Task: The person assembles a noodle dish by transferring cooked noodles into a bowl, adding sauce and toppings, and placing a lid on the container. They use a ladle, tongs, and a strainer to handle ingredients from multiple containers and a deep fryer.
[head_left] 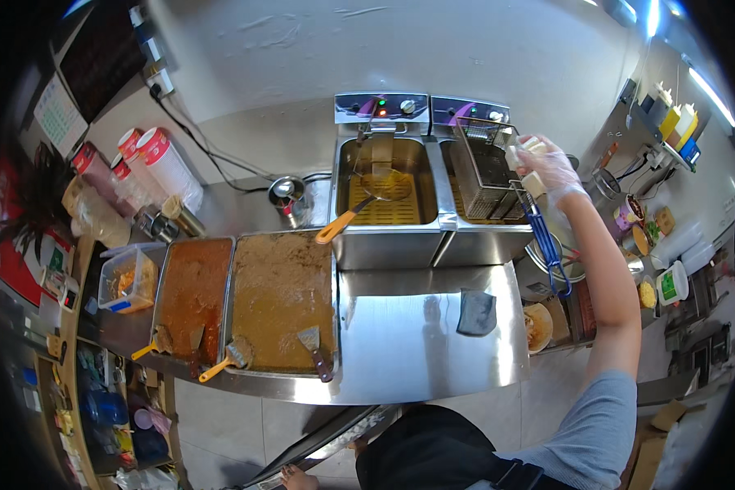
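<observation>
My right hand (554, 170), in a clear plastic glove, is closed around several whitish blocks (533, 184) at the right rim of a wire fry basket (475, 175). The basket sits over the right fryer well, its blue handle (545, 241) pointing toward me. At the lower edge, the fingers of my left hand (299, 478) are curled at a long black-edged tray (328, 441) with pale contents under clear plastic. Its grip is partly cut off. In the left fryer well (423, 214), a strainer with an orange handle (345, 225) rests across the oil.
Two wide pans, of red sauce (192, 282) and brown sauce (282, 286), stand left with scrapers on their front edges. A folded grey cloth (477, 313) lies on the steel counter (400, 327). Stacked paper cups (167, 163) stand back left; a pot (539, 273) is right.
</observation>
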A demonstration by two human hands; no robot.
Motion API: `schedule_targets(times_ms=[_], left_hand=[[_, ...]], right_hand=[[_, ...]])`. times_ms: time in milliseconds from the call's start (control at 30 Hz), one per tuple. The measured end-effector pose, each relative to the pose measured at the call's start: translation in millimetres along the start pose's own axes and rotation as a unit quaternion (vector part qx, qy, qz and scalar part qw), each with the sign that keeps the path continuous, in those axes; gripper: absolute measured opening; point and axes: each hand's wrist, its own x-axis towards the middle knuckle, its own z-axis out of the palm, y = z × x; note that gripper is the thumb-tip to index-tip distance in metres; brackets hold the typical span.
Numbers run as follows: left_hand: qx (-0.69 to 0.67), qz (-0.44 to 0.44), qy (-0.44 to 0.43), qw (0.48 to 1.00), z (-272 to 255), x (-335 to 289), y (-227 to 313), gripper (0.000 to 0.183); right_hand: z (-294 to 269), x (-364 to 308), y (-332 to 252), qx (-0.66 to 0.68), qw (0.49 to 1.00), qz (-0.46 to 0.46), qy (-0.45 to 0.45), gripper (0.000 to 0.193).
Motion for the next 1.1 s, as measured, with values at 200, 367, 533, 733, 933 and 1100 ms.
schedule_targets(times_ms=[200, 367, 533, 733, 933, 1100], left_hand=[[-0.026, -0.006, -0.166, 0.986, -52, -19, 100, 0.067], [-0.182, 0.199, -0.004, 0.963, -52, -28, 196, 0.049], [-0.294, 0.35, 0.051, 0.888, -171, -80, 337, 0.046], [-0.535, 0.495, -0.223, 0.647, -279, -114, 480, 0.048], [-0.586, 0.42, -0.513, 0.466, -341, -160, 599, 0.052], [-0.673, 0.328, -0.517, 0.415, -343, -178, 627, 0.027]], right_hand=[[-40, 84, 48, 0.048, 0.997, 0.04, -0.041, 0.033], [-80, 119, 67, 0.181, 0.964, 0.136, -0.137, 0.027], [-95, 135, 75, 0.294, 0.919, 0.158, -0.21, 0.028], [-92, 148, 90, 0.436, 0.848, 0.145, -0.263, 0.035], [-83, 157, 110, 0.387, 0.879, 0.099, -0.259, 0.03], [-84, 150, 90, 0.316, 0.913, 0.144, -0.214, 0.034]])
